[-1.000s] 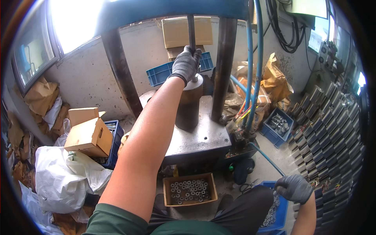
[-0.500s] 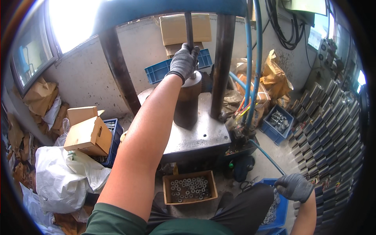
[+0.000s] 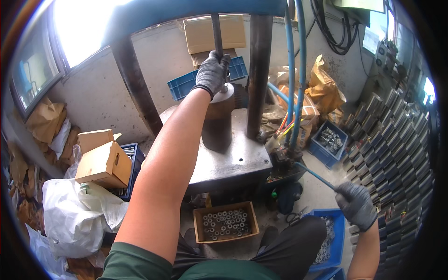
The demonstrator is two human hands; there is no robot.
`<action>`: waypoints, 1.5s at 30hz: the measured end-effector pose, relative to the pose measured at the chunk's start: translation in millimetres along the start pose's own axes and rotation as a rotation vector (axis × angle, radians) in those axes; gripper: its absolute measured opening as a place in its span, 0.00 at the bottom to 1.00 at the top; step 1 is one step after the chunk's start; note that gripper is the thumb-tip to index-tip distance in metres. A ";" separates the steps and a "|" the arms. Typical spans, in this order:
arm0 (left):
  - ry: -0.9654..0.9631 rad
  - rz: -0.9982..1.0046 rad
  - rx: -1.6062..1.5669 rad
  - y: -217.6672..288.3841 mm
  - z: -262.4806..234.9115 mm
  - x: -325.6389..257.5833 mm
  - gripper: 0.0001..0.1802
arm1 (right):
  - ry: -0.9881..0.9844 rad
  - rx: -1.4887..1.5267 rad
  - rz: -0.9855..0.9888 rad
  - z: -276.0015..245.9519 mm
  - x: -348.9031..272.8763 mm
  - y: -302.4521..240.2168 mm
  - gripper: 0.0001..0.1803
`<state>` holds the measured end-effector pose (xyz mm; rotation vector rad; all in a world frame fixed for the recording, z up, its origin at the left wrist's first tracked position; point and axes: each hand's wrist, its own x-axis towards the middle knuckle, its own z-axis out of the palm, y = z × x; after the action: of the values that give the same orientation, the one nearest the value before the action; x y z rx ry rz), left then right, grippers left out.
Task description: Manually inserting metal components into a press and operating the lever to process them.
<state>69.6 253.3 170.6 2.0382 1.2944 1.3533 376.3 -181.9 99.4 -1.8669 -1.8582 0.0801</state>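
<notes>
My left hand (image 3: 211,75), in a grey knit glove, reaches forward and is closed round the lower part of a dark upright rod (image 3: 217,35) in the press frame. Just under the hand stands a thick dark metal cylinder (image 3: 217,123) with a bright top and a small stub (image 3: 224,88). It rests on the press's steel plate (image 3: 224,164). My gloved right hand (image 3: 357,205) is low on the right, its fingers wrapped round the end of a thin blue lever (image 3: 317,176). The fingers of the left hand partly hide what lies between rod and stub.
Dark posts (image 3: 258,79) flank the cylinder; blue hoses (image 3: 298,79) run down at right. Below the plate is a wooden box (image 3: 254,219) of metal rings. Blue bins (image 3: 338,224) stand beside my right leg. Stacked metal tubes (image 3: 392,158) fill the right; cartons (image 3: 100,165) stand left.
My right hand has risen, and the outer end of the blue lever has come up with it. My left hand keeps its hold on the rod. The whole view has shifted slightly.
</notes>
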 end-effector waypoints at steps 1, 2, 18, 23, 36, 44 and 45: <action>-0.001 -0.007 -0.020 -0.1 0.3 0.2 0.19 | 0.143 -0.096 -0.135 -2.4 19.1 1.2 0.07; -0.002 -0.013 -0.041 0.3 0.7 0.7 0.19 | 0.335 -0.149 -0.240 -1.9 44.0 3.2 0.07; -0.037 -0.057 -0.272 8.4 -5.3 -19.6 0.16 | 0.492 -0.318 -0.018 -19.7 197.0 6.5 0.14; 0.081 0.390 -0.610 2.9 -1.6 -118.6 0.12 | 0.505 -0.302 -0.079 -17.2 164.6 13.8 0.09; -0.306 -1.151 -1.138 -91.6 42.8 -327.5 0.16 | 0.141 -0.296 -0.562 49.6 -2.7 -75.2 0.15; -0.223 -1.333 -1.235 -105.6 44.7 -317.3 0.22 | 0.065 0.367 -0.261 196.9 24.2 -115.8 0.17; -0.256 -1.312 -1.203 -107.6 42.7 -320.8 0.24 | -0.026 0.619 -0.059 209.3 22.2 -115.7 0.16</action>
<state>16.9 44.8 -94.2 0.3067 0.9086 0.7511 191.1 -103.9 -32.1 -1.3822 -1.6495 0.5897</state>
